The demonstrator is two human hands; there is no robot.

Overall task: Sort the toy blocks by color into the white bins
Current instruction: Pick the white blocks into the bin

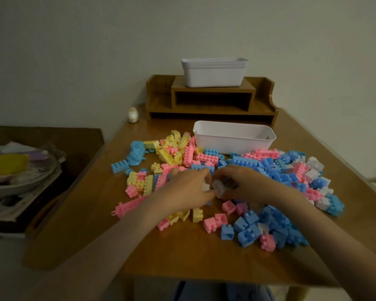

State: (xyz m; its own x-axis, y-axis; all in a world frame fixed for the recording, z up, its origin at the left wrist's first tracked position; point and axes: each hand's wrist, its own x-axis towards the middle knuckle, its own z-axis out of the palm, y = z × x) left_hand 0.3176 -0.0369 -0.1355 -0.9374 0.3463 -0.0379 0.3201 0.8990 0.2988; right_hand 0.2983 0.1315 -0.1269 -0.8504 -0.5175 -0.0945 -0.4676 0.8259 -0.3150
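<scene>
The wooden table [182, 257] has a smooth, glossy top with rounded front corners. A bare strip runs along its near edge, and a wider bare band runs down its left side between the edge and the toy blocks [276, 177]. On the right the blocks spread close to the table's edge, leaving little free surface there.

The blocks are studded plastic bricks in pastel blue, pink, yellow and white. They lie in a loose heap across the middle of the table, yellow mostly at left and blue mostly at right. Both grips meet at the centre of the heap. The left grip [189, 187] has its fingers curled, pinching a small white block [205, 187]. The right grip [245, 185] curls around a second white block [220, 189]. The two blocks look to be touching, though blur hides the join.

Just behind the heap stands an open white bin [226, 144], a rectangular one of smooth plastic with rounded corners, its front wall touching several bricks. Farther back a dark wooden organizer [211, 98] sits against the wall, with a stack of nested white bins [214, 74] on its raised shelf. A small egg-shaped figure [132, 115] stands near the table's far left corner. A moulded blue toy vehicle [136, 156] lies at the left fringe of the heap. A long pink piece [128, 206] lies apart from it toward the near left.

Left of the table, lower down, a pale dish [20, 183] rests on stacked papers.
</scene>
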